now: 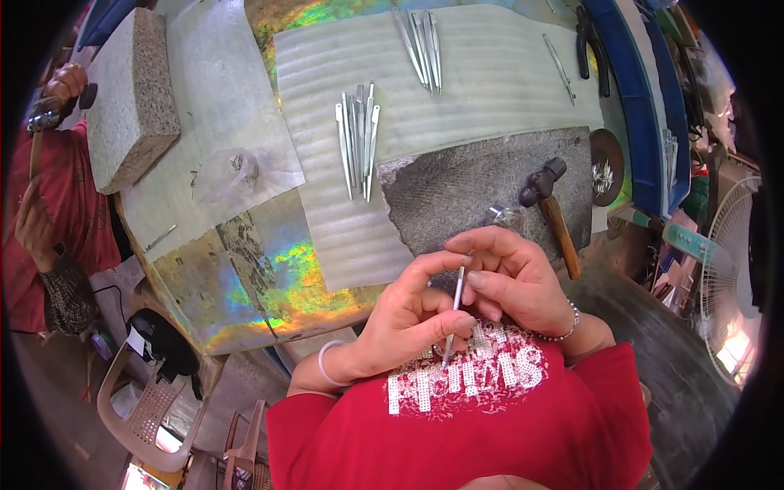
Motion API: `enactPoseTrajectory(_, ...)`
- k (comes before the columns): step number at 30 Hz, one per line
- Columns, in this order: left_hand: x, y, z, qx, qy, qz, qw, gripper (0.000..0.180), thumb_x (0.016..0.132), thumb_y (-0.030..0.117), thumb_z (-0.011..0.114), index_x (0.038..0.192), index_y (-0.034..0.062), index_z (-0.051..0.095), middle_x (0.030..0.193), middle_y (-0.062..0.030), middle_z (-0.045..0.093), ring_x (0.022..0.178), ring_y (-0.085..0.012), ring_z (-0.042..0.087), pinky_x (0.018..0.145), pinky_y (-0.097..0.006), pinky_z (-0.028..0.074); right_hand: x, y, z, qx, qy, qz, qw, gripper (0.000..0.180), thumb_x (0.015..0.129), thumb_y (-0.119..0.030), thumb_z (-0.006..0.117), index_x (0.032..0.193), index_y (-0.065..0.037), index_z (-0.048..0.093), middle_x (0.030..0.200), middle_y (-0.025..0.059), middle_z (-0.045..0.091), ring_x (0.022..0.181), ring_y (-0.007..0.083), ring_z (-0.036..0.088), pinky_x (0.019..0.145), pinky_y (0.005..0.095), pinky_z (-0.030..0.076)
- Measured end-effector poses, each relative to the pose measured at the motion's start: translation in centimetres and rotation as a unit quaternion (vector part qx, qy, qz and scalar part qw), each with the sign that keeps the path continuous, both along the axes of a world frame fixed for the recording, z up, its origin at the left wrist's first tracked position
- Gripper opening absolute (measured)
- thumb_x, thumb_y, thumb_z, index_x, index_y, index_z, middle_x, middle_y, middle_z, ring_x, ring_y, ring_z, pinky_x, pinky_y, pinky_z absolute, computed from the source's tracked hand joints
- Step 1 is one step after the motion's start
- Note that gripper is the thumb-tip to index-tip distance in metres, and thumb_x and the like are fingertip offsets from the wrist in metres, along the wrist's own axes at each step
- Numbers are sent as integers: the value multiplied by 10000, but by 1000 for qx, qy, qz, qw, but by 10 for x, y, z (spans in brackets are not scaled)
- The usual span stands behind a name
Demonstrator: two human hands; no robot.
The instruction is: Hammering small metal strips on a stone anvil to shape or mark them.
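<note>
A slim metal rod [458, 287] slants in front of the red shirt [523, 433], short of the counter [294, 282]. The left hand's [396, 318] grip pinches it between thumb and fingers; the right hand's [518, 273] thumb and forefinger curl close to its upper end, but I cannot tell whether that grip presses on the rod or on some small part. The likeliest mishap is a slip: a smooth, narrow shaft could roll under the left thumb, and a sideways push from the right could twist it loose, dropping it into the lap or out of sight below. Any tiny piece at the top could spring away if pressed off-centre. The hammer [559, 233], lying with its wooden handle past the edge of the dark stone slab [457, 184], could be knocked by the right elbow. The slab looks rough and finely pitted, with a ragged left side; beneath it spreads a pale, ribbed foam sheet [490, 106]. A fan of straight, shiny rods [361, 122] lies on that sheet, and silvery slivers [603, 178] fill a round brown dish [604, 140] beyond the slab.
</note>
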State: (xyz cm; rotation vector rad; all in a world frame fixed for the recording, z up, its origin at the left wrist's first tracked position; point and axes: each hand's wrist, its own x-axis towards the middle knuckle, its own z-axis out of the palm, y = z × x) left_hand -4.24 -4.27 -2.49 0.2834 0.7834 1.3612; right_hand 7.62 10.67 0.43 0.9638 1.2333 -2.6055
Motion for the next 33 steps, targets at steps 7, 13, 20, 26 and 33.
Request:
enactPoseTrajectory(7, 0, -1, -2, 9, 2, 3, 1000, 529, 886, -34, 524, 1334, 44, 254, 715, -85, 587, 648, -138, 613, 554, -235, 488, 0, 0, -1, -1, 5, 0, 1000, 327, 907, -11, 474, 1234, -24, 464, 786, 62, 607, 502, 34, 467, 467, 159, 375)
enactPoseTrajectory(13, -3, 0, -1, -8, -45, -5, 999, 504, 897, -12, 524, 1325, 59, 267, 757, -84, 588, 660, -137, 615, 564, -235, 490, 0, 0, 0, -16, 0, -7, 1000, 327, 908, -11, 475, 1235, -21, 461, 791, 62, 608, 509, 33, 470, 474, 157, 377)
enactPoseTrajectory(20, -1, 2, 0, 11, -54, 3, 998, 499, 901, 0, 528, 1322, 76, 271, 837, -90, 575, 682, -144, 618, 572, -244, 498, 2, 1, 1, -12, 11, -11, 1000, 331, 907, -12, 476, 1237, -18, 459, 802, 65, 607, 513, 31, 472, 477, 155, 379)
enactPoseTrajectory(26, 0, 6, 2, 5, -37, -4, 999, 495, 902, 11, 534, 1317, 72, 272, 786, -87, 589, 677, -147, 624, 564, -242, 499, 5, 5, 4, -12, 5, -9, 1000, 341, 909, -11, 468, 1250, -18, 449, 811, 65, 602, 521, 29, 475, 481, 150, 387)
enactPoseTrajectory(33, 3, 9, 4, -4, -33, -10, 999, 484, 908, 27, 528, 1312, 55, 262, 726, -84, 605, 667, -147, 630, 544, -229, 496, 8, 7, 5, -9, 15, -10, 1000, 341, 910, -13, 459, 1251, -19, 447, 811, 63, 595, 530, 31, 476, 485, 149, 388)
